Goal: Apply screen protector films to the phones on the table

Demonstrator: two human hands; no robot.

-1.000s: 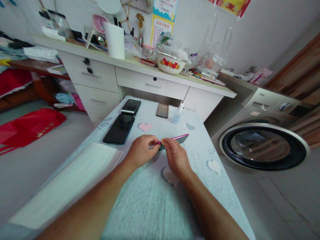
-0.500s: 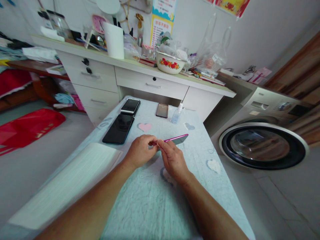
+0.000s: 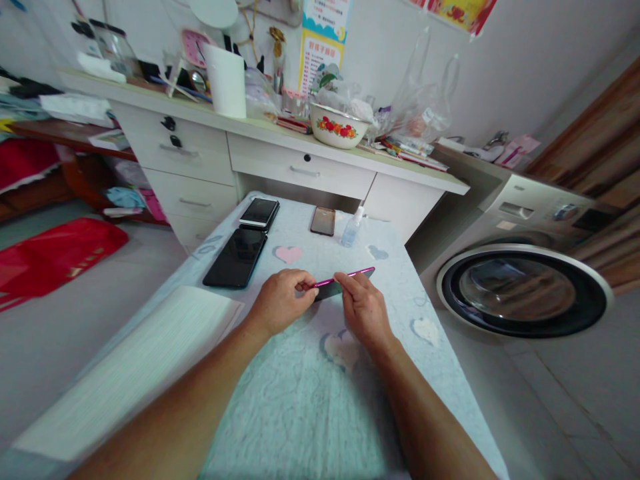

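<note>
A thin smartphone [image 3: 329, 291] with a bright magenta edge is held just above the table, tilted so that the edge faces up. My left hand [image 3: 284, 300] pinches its left end between thumb and fingers. Farther along that edge, my right hand [image 3: 367, 308] has its thumb and fingertips closed on the phone; its other fingers are curled. A large dark phone [image 3: 237, 258] lies face up to the left, and behind it a smaller phone [image 3: 259, 212] rests on a dark case. Beyond my hands are a brownish clear phone case [image 3: 323, 221] and a small spray bottle [image 3: 351, 228].
A pale cloth with hearts covers the table [image 3: 295, 413]. A folded white sheet [image 3: 135, 373] runs along its left side. Behind stands a white desk [image 3: 300, 163] with a flowered bowl [image 3: 340, 127] and a paper roll [image 3: 226, 81]. At right is a washing machine [image 3: 525, 200].
My right hand has slid rightward along the phone's magenta edge, away from my left hand. My left hand keeps its grip at the left end.
</note>
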